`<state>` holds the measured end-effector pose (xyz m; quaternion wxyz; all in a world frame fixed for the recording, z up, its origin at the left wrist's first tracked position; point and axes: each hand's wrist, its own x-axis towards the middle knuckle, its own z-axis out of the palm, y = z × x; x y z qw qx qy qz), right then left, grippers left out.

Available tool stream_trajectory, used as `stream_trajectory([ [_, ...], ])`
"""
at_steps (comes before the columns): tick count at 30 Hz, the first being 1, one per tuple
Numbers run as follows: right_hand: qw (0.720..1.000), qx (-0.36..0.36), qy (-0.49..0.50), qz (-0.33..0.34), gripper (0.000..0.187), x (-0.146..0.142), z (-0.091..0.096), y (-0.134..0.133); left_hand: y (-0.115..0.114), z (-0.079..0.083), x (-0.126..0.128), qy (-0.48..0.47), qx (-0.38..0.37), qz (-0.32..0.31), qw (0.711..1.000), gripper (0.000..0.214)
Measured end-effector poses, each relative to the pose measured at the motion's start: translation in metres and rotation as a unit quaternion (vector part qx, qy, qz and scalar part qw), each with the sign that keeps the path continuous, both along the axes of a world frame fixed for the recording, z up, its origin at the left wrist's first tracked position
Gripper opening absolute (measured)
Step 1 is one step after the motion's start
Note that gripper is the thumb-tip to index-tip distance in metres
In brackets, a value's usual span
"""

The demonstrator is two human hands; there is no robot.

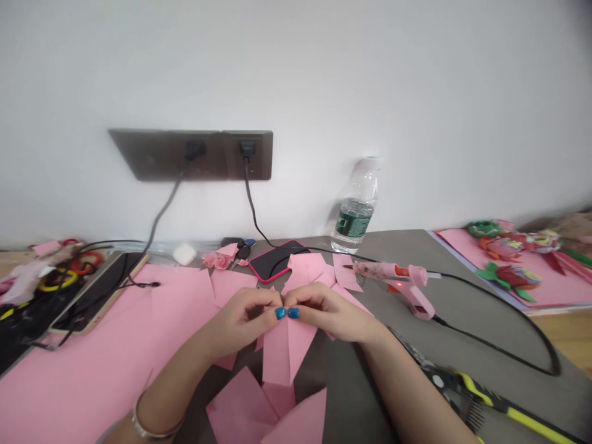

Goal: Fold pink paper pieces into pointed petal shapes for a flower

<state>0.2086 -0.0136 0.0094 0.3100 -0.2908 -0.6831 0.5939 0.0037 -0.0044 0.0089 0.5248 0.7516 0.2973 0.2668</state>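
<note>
The person's left hand (235, 324) and right hand (328, 311) are narrowly closed, pinching a folded pink paper sheet (284, 351) between blue-nailed fingertips (280, 313) above a grey tabletop (351, 388), a pink hot glue gun (393, 277) lying near the right hand.

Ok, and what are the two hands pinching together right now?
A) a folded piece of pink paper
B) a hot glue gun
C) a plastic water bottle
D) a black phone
A. The left hand and the right hand meet at the top of the folded piece of pink paper, which hangs down between them.
</note>
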Motion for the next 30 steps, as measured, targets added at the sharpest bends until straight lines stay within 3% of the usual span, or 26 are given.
stream_trajectory([
  [7, 0.995, -0.042, -0.081, 0.040, 0.037, 0.0097, -0.0044, -0.0004, -0.0025, 0.0008, 0.0014, 0.092, 0.084, -0.019, 0.992, 0.027],
  [13, 0.999, -0.002, -0.011, 0.031, 0.036, 0.0052, -0.0001, 0.0008, -0.0017, -0.0006, 0.0009, 0.052, 0.102, -0.011, 0.993, 0.028],
  [19, 0.999, -0.042, -0.001, -0.002, 0.037, 0.0047, 0.0002, 0.0001, -0.0034, 0.0026, 0.0013, 0.027, 0.129, 0.025, 0.991, 0.027],
  [24, 0.996, -0.018, 0.014, -0.085, 0.033, 0.0074, -0.0063, 0.0048, -0.0004, -0.0001, -0.0016, -0.001, 0.094, 0.103, 0.990, 0.026],
  [30, 0.983, 0.015, 0.023, -0.184, 0.032, 0.0043, -0.0068, 0.0091, 0.0020, -0.0036, -0.0023, -0.017, 0.059, 0.114, 0.992, 0.025],
])
